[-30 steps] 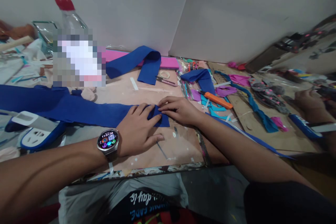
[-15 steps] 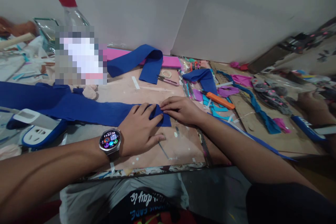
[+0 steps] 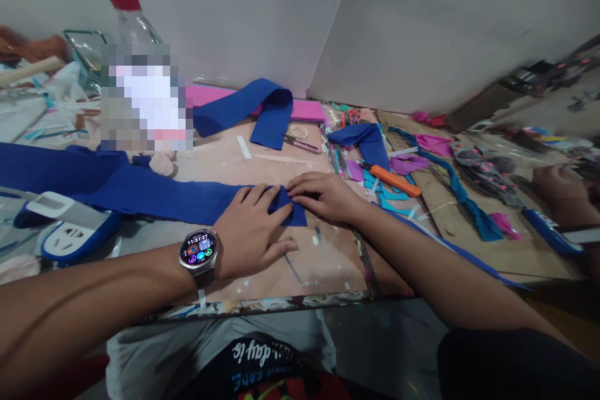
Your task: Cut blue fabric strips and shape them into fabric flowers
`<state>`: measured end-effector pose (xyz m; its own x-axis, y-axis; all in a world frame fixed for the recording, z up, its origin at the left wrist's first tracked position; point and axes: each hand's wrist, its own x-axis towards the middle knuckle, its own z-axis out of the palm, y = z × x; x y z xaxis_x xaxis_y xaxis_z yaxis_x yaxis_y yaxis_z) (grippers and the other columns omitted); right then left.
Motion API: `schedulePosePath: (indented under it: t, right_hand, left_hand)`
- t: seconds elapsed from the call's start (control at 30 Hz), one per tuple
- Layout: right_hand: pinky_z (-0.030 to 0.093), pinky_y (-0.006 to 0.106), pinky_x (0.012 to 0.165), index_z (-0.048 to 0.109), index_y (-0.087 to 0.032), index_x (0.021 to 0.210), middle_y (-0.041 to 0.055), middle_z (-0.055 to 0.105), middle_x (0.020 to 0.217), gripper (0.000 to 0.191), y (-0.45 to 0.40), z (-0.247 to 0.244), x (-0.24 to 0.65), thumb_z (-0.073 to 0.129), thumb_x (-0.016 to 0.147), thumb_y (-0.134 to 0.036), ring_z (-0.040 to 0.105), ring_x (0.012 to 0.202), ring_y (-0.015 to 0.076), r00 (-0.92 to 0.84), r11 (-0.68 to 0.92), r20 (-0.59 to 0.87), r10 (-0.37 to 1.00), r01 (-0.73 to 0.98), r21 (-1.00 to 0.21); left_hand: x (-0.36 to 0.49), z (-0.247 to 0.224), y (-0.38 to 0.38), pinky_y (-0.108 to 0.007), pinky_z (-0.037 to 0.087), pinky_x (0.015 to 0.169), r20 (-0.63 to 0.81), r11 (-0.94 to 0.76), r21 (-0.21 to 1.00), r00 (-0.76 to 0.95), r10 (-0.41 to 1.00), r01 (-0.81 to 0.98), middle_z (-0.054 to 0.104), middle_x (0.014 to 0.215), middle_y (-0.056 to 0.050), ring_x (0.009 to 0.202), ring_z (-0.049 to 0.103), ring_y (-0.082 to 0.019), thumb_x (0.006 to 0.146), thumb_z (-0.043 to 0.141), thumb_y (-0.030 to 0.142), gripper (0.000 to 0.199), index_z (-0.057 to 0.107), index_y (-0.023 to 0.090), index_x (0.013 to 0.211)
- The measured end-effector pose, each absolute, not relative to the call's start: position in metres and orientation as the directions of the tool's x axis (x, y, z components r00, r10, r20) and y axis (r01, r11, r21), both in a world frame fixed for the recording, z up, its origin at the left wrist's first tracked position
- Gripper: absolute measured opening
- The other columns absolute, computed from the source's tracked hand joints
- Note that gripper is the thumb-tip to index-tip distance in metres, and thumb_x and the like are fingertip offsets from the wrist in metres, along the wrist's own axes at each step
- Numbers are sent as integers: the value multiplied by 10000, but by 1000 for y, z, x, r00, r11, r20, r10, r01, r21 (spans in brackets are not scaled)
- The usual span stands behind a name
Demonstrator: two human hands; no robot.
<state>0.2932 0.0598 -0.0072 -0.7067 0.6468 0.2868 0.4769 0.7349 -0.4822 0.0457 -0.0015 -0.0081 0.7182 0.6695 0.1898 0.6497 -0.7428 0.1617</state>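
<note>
A long blue fabric strip [image 3: 173, 200] runs along the table from the left edge to its end under my hands. My left hand [image 3: 250, 228], with a smartwatch [image 3: 199, 250] at its wrist, lies flat on the strip, fingers spread and thumb out on the table. Thumb and fingers of my right hand [image 3: 325, 197] are pressed together at the strip's top edge, close to its right end. A small part of the fabric there looks folded; the fingers partly cover it.
Behind my hands lie another blue strip [image 3: 272, 109], a pink slab [image 3: 307, 111], small thread snips [image 3: 302, 143] and a tape ring [image 3: 299, 132]. An orange cutter [image 3: 396, 180] sits to the right. At left are a blue-and-white power strip [image 3: 70, 239] and a red-capped bottle [image 3: 138, 25]. Another person's hand [image 3: 560, 184] shows far right.
Both hands hold the same place on the blue strip. The whole view has shifted very slightly; otherwise nothing has visibly moved.
</note>
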Motion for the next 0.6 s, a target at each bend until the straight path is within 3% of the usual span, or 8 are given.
schedulePosePath:
  t: [0.23,0.6]
  right_hand:
    - [625,416,949,808,-208,1044,96,797,1117,176,58,-8,293,647,973,-219,761,1045,225,-692,732,308,653,471,-492]
    - [626,415,973,799,-236,1117,85,790,1146,311,58,-9,296,577,937,-115,756,1084,219,-713,759,332,617,429,-490]
  left_hand:
    - [46,-7,-3,-590,382,1115,187,-757,158,733,654,634,471,1590,-214,1449,417,-413,1012,417,663,678,572,172,1451]
    - [46,-6,-3,-575,383,1116,179,-757,179,736,653,629,524,1541,-198,1404,464,-402,1015,423,650,669,568,163,1452]
